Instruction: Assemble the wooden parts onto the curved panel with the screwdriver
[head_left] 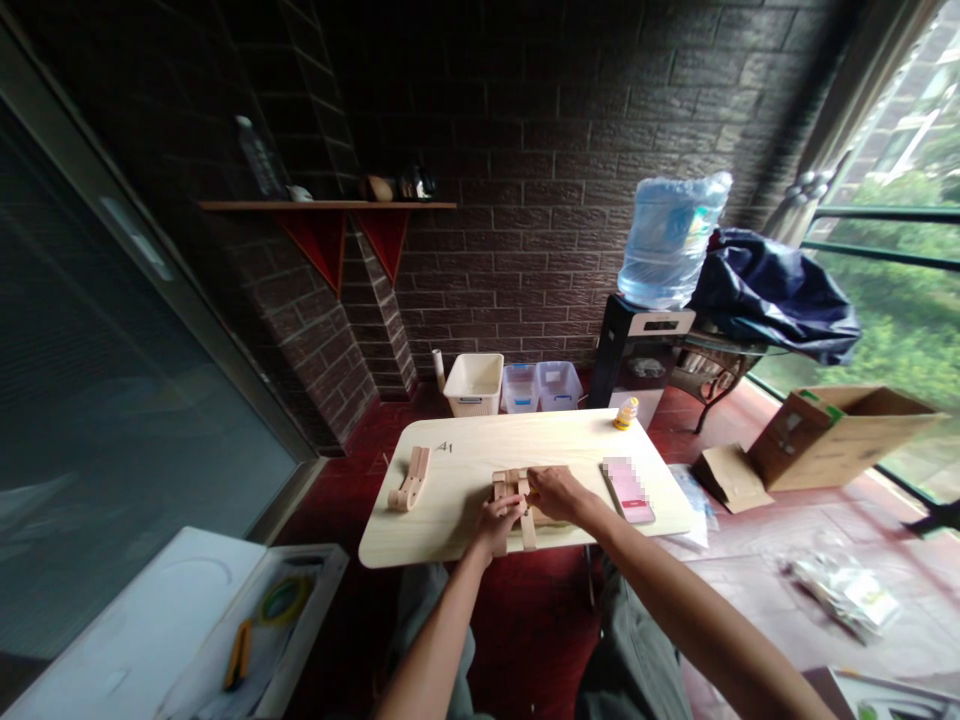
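On the table [465,440] a small assembly of pale wooden pieces [510,477] lies near the front edge, with wooden strips [529,532] reaching toward me. My left hand [495,524] is closed on the left side of this assembly, its fingers pressed against the wood. My right hand [556,492] is closed in a pinch at the middle of it. A bit of yellow shows by the right fingertips, but what they grip is too small to make out. Farther left lies a separate curved wooden piece [411,480].
A pink flat box [630,490] lies right of my hands, and a small yellow-capped bottle [625,413] stands at the back right corner. Bins [474,400] stand behind the table near a water dispenser [637,350]. An open white case [277,640] sits at lower left.
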